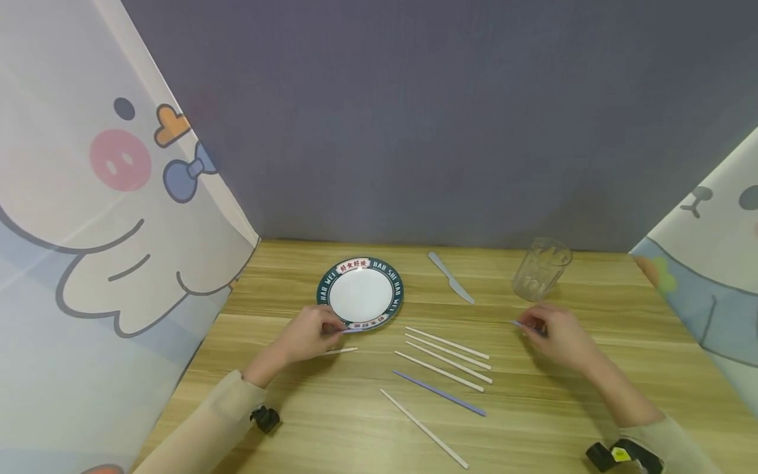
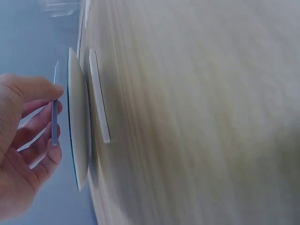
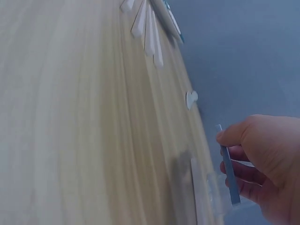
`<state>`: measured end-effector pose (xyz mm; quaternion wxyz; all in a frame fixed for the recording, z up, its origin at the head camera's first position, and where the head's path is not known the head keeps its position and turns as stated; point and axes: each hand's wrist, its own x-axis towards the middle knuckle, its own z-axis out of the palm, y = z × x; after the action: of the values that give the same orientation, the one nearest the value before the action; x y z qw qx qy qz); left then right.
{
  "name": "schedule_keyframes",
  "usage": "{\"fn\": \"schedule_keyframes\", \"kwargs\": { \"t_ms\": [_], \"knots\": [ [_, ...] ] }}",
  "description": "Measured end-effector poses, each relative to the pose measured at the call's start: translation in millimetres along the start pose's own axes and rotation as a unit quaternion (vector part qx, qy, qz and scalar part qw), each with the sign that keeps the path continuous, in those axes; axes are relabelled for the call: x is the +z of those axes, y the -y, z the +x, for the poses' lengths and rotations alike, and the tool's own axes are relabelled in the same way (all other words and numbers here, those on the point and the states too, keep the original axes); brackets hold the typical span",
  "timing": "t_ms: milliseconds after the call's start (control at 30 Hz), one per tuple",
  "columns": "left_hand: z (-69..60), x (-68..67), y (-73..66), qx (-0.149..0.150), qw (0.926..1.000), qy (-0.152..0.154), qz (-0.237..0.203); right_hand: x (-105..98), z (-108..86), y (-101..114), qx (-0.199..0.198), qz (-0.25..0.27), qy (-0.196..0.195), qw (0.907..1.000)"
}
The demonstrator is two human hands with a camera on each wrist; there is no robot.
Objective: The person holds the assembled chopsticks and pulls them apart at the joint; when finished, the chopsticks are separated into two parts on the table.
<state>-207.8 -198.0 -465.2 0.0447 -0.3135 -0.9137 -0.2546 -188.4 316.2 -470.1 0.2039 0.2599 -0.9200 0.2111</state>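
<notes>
Above the near rim of the round plate (image 1: 362,294), my left hand (image 1: 309,332) pinches a thin blue-purple chopstick (image 2: 55,119) between thumb and fingers. The plate is white with a dark green lettered border. Beneath that hand, a white chopstick (image 1: 340,351) lies partly hidden on the table. At the right, my right hand (image 1: 559,334) holds a second blue-purple chopstick (image 3: 229,173), raised off the table just in front of a clear cup (image 1: 541,268). A long pale strip (image 3: 194,190) lies below the right hand in its wrist view, its kind unclear.
Between the hands, several white chopsticks (image 1: 439,371) lie slantwise on the wooden table (image 1: 284,408), with one purple chopstick (image 1: 439,393) and a white one (image 1: 423,428) closer to me. A pale knife (image 1: 451,277) lies behind them. A grey wall (image 1: 414,131) closes off the back.
</notes>
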Motion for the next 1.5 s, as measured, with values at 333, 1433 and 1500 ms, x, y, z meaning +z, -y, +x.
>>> {"fn": "schedule_keyframes", "kwargs": {
  "t_ms": [333,1433,1500],
  "knots": [
    [-9.8,4.6,8.2,-0.002,0.9996,0.026,-0.003,-2,-14.0,-8,0.022,-0.004,0.041,0.9989],
    [-10.4,2.1,-2.2,0.009,0.9895,0.124,-0.073,2,-13.4,14,0.041,-0.008,0.049,0.9979],
    [-0.2,0.1,-9.0,0.023,0.9894,0.126,-0.068,2,-6.5,25,0.041,0.002,0.058,0.9974]
  ]
}}
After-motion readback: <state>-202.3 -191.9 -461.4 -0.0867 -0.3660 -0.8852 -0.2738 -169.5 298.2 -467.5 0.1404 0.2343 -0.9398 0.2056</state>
